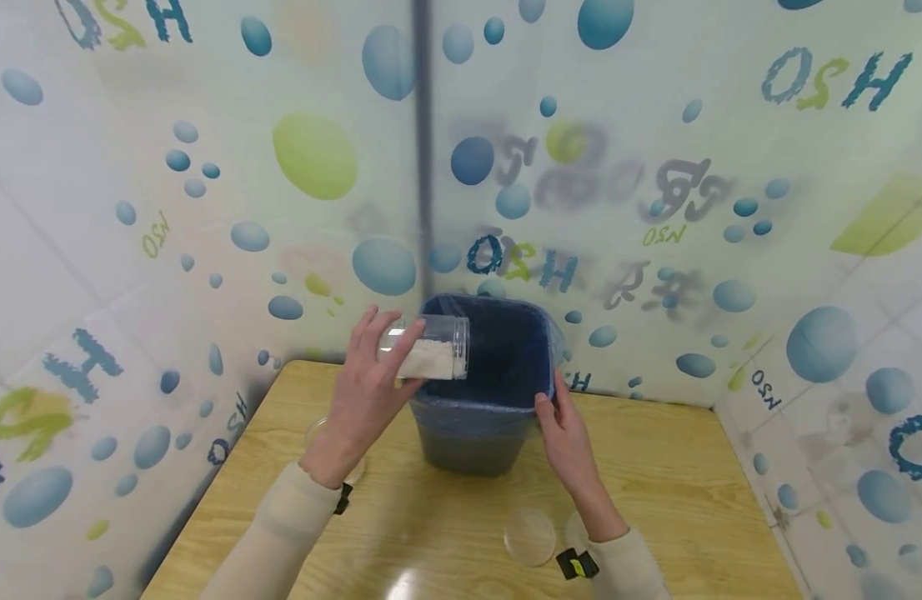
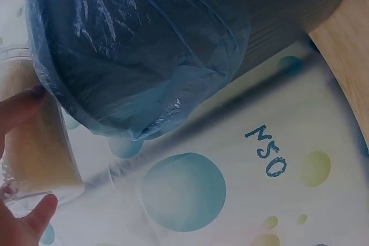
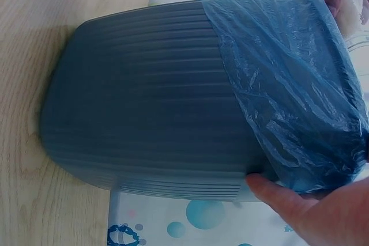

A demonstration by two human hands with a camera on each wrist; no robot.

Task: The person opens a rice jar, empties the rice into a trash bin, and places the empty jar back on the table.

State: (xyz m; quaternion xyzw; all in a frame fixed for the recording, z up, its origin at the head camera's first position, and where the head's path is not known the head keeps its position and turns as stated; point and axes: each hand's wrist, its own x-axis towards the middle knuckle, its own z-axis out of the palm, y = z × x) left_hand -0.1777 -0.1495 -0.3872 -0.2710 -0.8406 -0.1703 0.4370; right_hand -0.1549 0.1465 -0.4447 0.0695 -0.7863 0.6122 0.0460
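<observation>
My left hand [image 1: 371,379] grips a clear jar [image 1: 431,350] with white contents, lying on its side with its mouth over the bin. In the left wrist view, fingers [image 2: 39,217] curl round the jar [image 2: 43,142] beside the bin's rim. A dark grey-blue bin [image 1: 468,446] stands upright, lined with a blue plastic bag [image 1: 461,415] folded over its rim. At the bin's right side, my right hand [image 1: 566,433] holds the bagged rim. Its thumb [image 3: 277,194] presses the ribbed outer wall in the right wrist view.
The bin stands on a wooden table [image 1: 656,475] near the corner of patterned walls [image 1: 626,108]. A clear round lid [image 1: 530,537] lies near the right wrist. Another clear round piece is partly hidden under the left wrist. A small black object [image 1: 577,564] sits by the right sleeve.
</observation>
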